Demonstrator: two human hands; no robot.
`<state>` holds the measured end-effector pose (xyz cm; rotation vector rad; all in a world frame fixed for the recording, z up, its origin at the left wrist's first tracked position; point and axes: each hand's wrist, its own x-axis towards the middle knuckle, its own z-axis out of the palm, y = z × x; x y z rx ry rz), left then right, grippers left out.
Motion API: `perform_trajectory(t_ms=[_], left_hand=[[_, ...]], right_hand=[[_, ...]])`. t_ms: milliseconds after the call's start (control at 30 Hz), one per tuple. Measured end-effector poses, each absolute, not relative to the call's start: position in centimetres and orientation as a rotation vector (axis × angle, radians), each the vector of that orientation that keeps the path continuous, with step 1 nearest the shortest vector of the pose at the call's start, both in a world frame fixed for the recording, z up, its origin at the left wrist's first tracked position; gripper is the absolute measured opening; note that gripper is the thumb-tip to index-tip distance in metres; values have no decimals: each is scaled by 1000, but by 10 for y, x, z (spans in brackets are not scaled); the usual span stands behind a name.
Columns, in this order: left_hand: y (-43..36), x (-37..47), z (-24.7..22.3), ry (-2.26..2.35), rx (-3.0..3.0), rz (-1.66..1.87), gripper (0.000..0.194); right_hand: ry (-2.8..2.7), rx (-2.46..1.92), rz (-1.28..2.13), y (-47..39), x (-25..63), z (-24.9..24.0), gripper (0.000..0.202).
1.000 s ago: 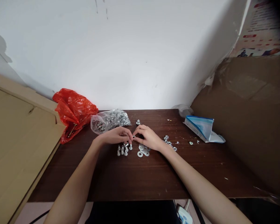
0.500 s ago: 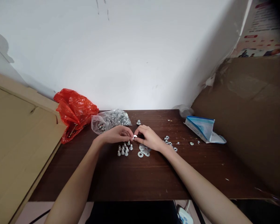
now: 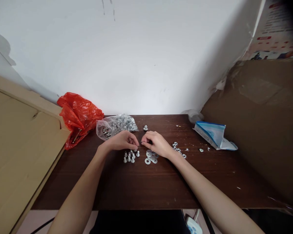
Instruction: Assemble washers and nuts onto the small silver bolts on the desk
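Observation:
My right hand (image 3: 157,143) pinches a thin washer (image 3: 141,142), seen nearly edge-on, between thumb and fingertips. Just left of it, my left hand (image 3: 124,140) is closed, fingertips together; whatever lies in them is hidden. Several silver bolts (image 3: 129,159) stand on the table in front of my left hand. Flat washers (image 3: 147,161) lie in a loose, overlapping pile in front of my right hand. To the right of my right wrist is a group of small nuts (image 3: 184,156). A bolt with pieces stacked on it (image 3: 145,128) stands beyond the hands.
A clear bag of metal parts (image 3: 123,123) and a red plastic bag (image 3: 80,112) sit at the back left. At the right lies an opened blue-and-white packet (image 3: 211,131). Cardboard (image 3: 24,143) flanks the dark wooden table (image 3: 146,191), with a wall behind.
The washer showed its flat face between both hands' fingertips; now it is turned edge-on in my right hand. A small gap has opened between the hands.

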<state>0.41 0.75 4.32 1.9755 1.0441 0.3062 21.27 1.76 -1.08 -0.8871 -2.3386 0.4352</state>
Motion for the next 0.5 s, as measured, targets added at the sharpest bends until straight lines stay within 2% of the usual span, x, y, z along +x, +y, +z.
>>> perform_trajectory(t_ms=[167,500], left_hand=[[4,7,45,1094,2013,366,17],[12,28,17,1111,2084,819,14]], right_hand=[[-2325,-884,484,16,212,-10,4],[-2149,-998,405,20,215,-12,8]])
